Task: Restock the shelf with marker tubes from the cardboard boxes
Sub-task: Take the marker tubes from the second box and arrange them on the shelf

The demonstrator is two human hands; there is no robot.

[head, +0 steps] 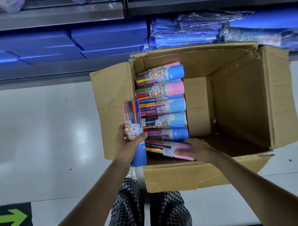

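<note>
Left hand (127, 144) fingers gripping blue marker tube (134, 132), right hand (195, 151) fingers grasping pink tube (168, 148) in cardboard box (240, 104)

An open cardboard box (238, 104) sits on the floor before the shelf (48, 18), its left side stacked with marker tubes (162, 104) lying flat, caps blue or pink. One blue-capped tube (134, 125) stands upright outside; a pink-capped tube (168, 148) lies tilted nearest.
</note>
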